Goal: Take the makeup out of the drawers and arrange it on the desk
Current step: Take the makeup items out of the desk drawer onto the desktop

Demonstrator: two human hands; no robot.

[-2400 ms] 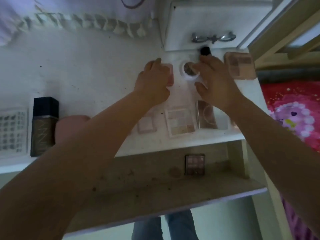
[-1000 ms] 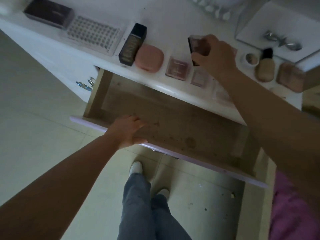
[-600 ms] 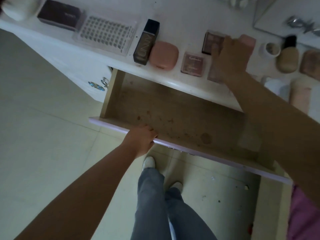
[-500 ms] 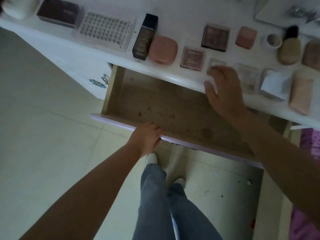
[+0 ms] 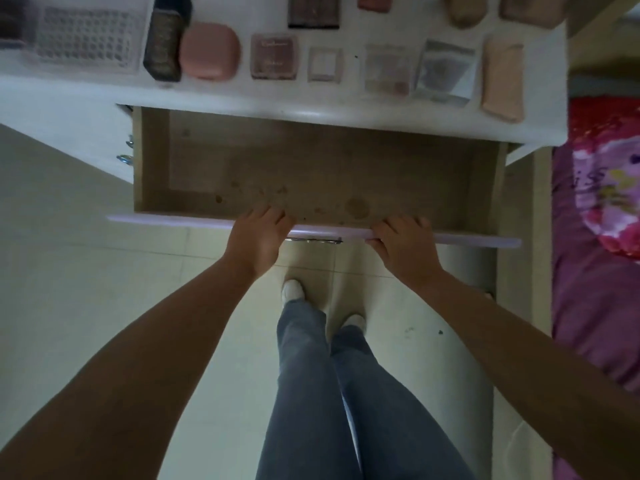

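Fingers [image 5: 273, 216] of both hands curl over the bare, stained drawer's [image 5: 311, 168] front edge.

drawer [image 5: 311, 168]: we see it pulled open, its brown floor bare
makeup [image 5: 273, 56]: compacts and palettes lie flat in rows on the white worktop [image 5: 104, 95]

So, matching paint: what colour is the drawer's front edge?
Pale lilac drawer front, head view.

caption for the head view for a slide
Both hands, left and right, grip the open drawer's front edge; makeup lined up on the desk.
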